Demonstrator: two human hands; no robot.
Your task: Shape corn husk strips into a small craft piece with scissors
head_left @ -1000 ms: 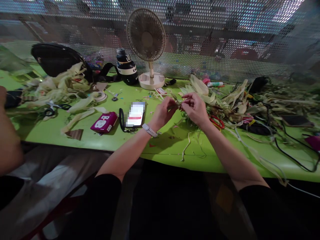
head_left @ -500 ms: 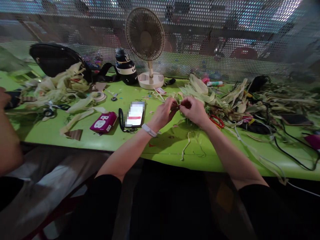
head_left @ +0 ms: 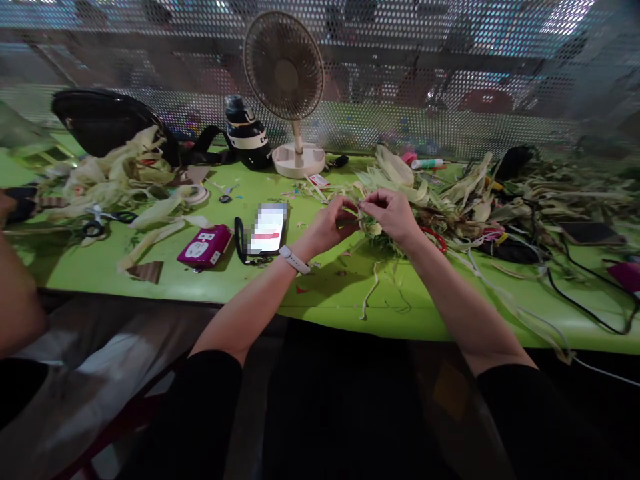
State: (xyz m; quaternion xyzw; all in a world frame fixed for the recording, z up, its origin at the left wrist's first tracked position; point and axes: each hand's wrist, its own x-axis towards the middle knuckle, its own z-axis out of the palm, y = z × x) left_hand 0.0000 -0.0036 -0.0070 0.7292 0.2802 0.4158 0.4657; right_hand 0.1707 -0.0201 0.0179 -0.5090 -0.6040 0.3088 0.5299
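Observation:
My left hand (head_left: 330,228), with a pale watch band (head_left: 294,260) at its wrist, is held over the green table with its fingers curled in a pinch. My right hand (head_left: 391,215) pinches thumb against forefinger close beside the left fingertips. What sits between the fingers is too small to make out. Just behind and below both hands lies a heap of pale corn husks (head_left: 395,167) with stringy green bits. Loose strands of string (head_left: 371,293) lie on the table in front of my right hand.
A fan (head_left: 299,160), a black bottle (head_left: 249,137) and a black bag (head_left: 107,123) stand along the back. A phone (head_left: 269,230), a purple case (head_left: 204,247) and scissors (head_left: 100,220) lie to the left. Dried plants and cables (head_left: 590,313) cover the right. Another person's arm (head_left: 20,293) is at far left.
My right hand has shifted slightly up, its fingertips now a little above the left ones. My left fingers have loosened slightly. The whole view has moved a little.

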